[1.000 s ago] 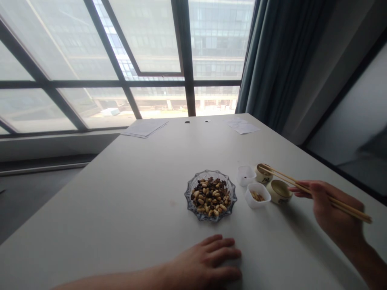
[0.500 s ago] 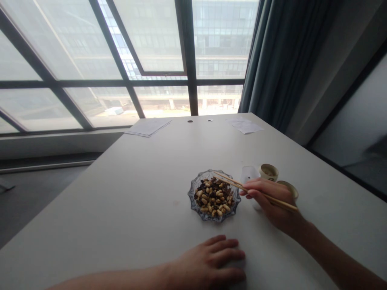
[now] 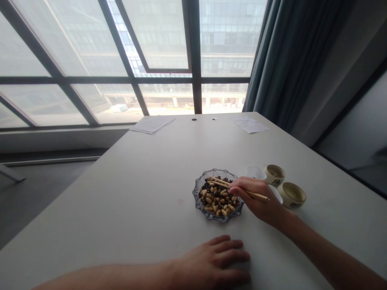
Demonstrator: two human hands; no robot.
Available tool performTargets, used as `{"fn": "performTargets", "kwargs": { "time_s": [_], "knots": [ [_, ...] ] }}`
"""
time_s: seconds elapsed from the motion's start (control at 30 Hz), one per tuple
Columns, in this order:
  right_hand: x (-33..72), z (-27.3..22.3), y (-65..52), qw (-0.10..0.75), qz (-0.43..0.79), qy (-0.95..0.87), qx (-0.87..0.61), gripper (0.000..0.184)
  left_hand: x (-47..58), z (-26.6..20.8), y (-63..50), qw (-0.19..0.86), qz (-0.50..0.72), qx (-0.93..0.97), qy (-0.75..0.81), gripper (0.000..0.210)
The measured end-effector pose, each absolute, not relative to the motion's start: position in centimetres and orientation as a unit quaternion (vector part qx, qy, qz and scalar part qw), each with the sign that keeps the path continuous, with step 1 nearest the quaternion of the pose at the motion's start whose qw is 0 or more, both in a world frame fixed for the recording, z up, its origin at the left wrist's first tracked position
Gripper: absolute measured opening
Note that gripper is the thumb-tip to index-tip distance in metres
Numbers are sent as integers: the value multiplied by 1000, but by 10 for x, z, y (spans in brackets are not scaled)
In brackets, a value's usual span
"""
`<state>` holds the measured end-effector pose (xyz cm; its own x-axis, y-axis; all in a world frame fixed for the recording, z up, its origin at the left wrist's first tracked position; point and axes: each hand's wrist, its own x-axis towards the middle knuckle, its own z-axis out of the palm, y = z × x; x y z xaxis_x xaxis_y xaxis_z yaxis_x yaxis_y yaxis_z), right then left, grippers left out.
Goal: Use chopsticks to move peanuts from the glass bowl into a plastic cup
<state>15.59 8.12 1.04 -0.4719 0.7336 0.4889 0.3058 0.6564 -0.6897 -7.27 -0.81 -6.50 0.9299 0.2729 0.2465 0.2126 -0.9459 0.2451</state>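
Note:
A scalloped glass dish (image 3: 200,202) of mixed pale nuts and dark pieces sits in the middle of the white table (image 3: 127,201). My right hand (image 3: 256,199) grips a pair of wooden chopsticks (image 3: 225,184), their tips resting in the dish's far side. My left hand (image 3: 211,264) lies flat on the table near its front edge, below the dish, holding nothing. Behind my right hand stand a small white cup (image 3: 256,172) and two beige ceramic cups (image 3: 274,174) (image 3: 292,195); another white cup is mostly hidden by the hand.
Papers lie at the table's far edge, a stack (image 3: 152,124) at the left and a sheet (image 3: 250,125) at the right. Two cable holes (image 3: 194,119) sit between them. A large window and a dark curtain (image 3: 284,60) stand beyond the table.
My right hand swung left from over the cups to the dish, bringing the chopstick tips down into the nuts. My left hand stayed flat on the table.

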Motion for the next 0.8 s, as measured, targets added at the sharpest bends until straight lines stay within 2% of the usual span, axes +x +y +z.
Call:
{"fn": "performTargets", "kwargs": {
  "time_s": [0.27,0.57,0.8],
  "knots": [
    [161,11,74,413,255,-801,-350,27,-72,-70,-8,129,137,974,127,28],
    [156,14,78,420,243,-800,-352,24,-73,-69,-7,124,126,977,119,31],
    [152,10,77,407,246,-820,-317,26,-72,-70,-8,113,138,976,125,27]
  ]
}}
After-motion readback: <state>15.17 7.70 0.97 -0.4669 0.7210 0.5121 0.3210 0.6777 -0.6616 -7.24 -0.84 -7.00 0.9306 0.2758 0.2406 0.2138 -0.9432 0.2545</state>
